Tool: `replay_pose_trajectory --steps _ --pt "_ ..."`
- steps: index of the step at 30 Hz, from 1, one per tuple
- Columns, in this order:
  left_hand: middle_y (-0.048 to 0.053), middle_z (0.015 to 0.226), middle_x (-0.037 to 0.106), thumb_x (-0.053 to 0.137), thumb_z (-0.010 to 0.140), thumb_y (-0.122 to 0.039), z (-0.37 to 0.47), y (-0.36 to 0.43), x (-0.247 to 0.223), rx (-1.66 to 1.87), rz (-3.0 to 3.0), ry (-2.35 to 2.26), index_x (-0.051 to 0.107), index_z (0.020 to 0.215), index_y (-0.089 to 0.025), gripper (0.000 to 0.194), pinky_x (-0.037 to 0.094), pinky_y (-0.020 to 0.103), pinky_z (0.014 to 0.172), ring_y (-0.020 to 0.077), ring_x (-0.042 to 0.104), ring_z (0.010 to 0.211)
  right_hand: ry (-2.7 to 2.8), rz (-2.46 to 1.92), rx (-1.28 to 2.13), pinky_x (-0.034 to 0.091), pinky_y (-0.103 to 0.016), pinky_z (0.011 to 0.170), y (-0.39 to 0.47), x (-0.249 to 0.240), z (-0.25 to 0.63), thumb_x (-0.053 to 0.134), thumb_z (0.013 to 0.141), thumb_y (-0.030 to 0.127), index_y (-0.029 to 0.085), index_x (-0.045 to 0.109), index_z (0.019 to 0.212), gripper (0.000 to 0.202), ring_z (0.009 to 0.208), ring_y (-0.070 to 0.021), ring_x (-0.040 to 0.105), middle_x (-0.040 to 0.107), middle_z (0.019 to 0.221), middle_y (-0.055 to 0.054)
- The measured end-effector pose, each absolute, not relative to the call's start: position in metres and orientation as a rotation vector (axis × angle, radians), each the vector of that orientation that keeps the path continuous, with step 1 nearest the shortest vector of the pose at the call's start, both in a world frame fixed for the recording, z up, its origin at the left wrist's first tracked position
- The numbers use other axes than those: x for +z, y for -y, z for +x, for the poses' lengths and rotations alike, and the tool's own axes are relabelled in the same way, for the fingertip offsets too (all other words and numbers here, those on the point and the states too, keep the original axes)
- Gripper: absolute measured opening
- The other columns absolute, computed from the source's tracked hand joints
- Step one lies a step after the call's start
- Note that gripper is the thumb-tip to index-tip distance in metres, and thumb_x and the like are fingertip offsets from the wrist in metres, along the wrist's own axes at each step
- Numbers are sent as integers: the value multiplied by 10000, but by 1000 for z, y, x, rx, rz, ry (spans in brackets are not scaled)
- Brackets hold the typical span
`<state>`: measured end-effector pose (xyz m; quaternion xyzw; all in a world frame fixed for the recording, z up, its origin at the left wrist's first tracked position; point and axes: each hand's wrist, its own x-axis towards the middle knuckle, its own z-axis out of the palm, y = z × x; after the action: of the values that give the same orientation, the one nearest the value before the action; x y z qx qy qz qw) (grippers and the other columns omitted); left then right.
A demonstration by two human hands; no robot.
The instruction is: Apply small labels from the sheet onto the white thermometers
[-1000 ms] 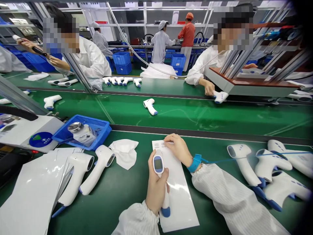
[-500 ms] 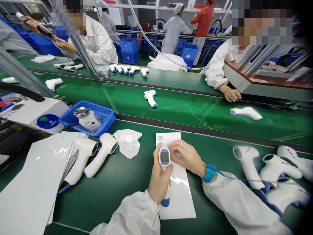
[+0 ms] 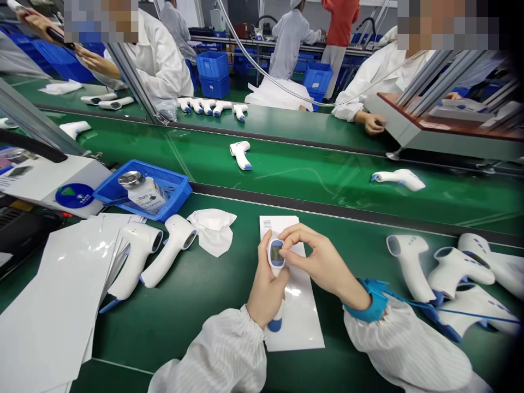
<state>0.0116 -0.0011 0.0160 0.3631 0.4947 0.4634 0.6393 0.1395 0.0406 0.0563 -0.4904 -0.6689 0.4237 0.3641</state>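
Right hand (image 3: 323,261) now at the thermometer (image 3: 276,262) screen

From my remote seat: left hand (image 3: 265,297), lower centre, closed round the thermometer's handle, screen facing up. Right hand's thumb and forefinger come narrowly together at the screen's right edge; can't tell if anything is pinched between them. Change: a second ago those fingers were on the top end of the white sheet (image 3: 305,327); now both hands are at the thermometer. I read that as attention moving from sheet to screen, with the left hand steadying. Sheet lies under the hands on the green table (image 3: 196,316), printed end away from me.

Further out: blue wristband (image 3: 369,300) on right wrist. Crumpled white cloth (image 3: 213,232) left of the sheet, then two white thermometers (image 3: 170,254), stacked sheets (image 3: 61,295) lower left, blue tray (image 3: 180,199) with a jar (image 3: 143,194) above. Cluster of thermometers (image 3: 409,262) at right. On the green strip (image 3: 311,169) across the middle, one thermometer near centre (image 3: 240,156); another at right (image 3: 400,178), absent a second ago. Co-worker's hand (image 3: 374,124), upper right.
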Motion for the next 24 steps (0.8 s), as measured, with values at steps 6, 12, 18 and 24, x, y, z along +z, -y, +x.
replay_pose_trajectory --steps 6,12,18,24 --pt "63 1527 342 563 819 -146 9 2 11 1066 935 -1121 307 1471 -305 718 497 409 952 286 491 1259 1667 -1300 1076 466 -345 886 -45 56 134 644 766 140 217 619 697 106 941 -185 625 670 945 -24" --pt "46 1554 302 498 819 -87 9 2 5 1039 999 -1102 240 1486 -320 752 424 442 1065 272 421 1342 1639 -1295 1120 469 -336 870 -47 55 135 642 765 154 214 620 704 88 924 -184 630 674 924 -23" --pt "48 1558 295 493 823 -87 9 1 1 1047 1058 -1100 224 1485 -329 755 435 454 1061 278 431 1339 1627 -1305 1117 464 -328 880 -48 54 135 638 764 146 215 622 707 91 927 -180 632 680 915 -18" --pt "60 1529 341 495 814 -76 8 1 3 1062 1035 -1077 234 1481 -313 754 420 465 1077 280 431 1340 1624 -1296 1107 466 -330 872 -49 52 135 643 758 147 217 620 707 90 909 -180 635 682 903 -18"
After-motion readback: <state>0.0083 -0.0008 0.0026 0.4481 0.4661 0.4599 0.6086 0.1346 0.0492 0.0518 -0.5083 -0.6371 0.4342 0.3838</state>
